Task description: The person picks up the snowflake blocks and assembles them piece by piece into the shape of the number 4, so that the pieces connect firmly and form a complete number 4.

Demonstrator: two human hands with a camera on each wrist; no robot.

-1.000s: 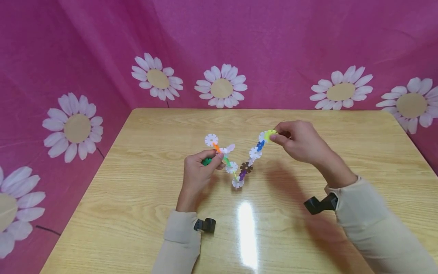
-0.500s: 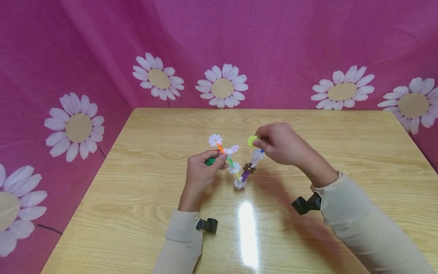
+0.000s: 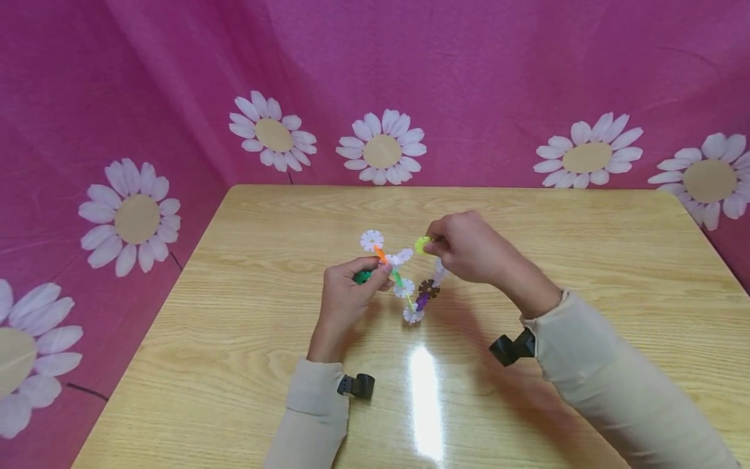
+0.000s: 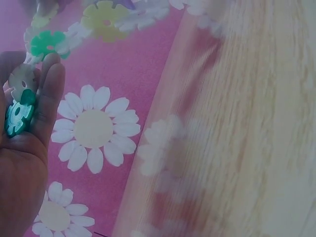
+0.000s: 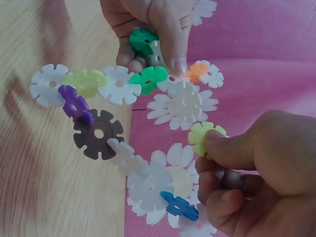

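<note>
A chain of slotted snowflake discs hangs in a V between both hands above the table. My left hand [image 3: 349, 296] pinches its left arm near an orange disc [image 5: 198, 72] and a white disc [image 5: 184, 101]. A dark green disc [image 4: 20, 116] sits by that palm. My right hand [image 3: 469, 249] pinches a yellow-green disc [image 5: 201, 137] between thumb and finger. This disc stands apart from the white disc near the left hand. A purple disc [image 5: 75, 105], a brown disc [image 5: 98, 134] and a blue disc [image 5: 178, 205] belong to the right arm. Fingers hide the yellow-green disc's joint.
A wooden table [image 3: 234, 391] lies below the hands, with a bright light reflection at its front. Behind and to the left hangs a magenta cloth [image 3: 469, 78] printed with daisies. Black wrist cameras sit on both sleeves.
My right hand has moved left with the yellow-green disc, narrowing the V of the chain. My left hand has shifted slightly right and keeps its hold.
</note>
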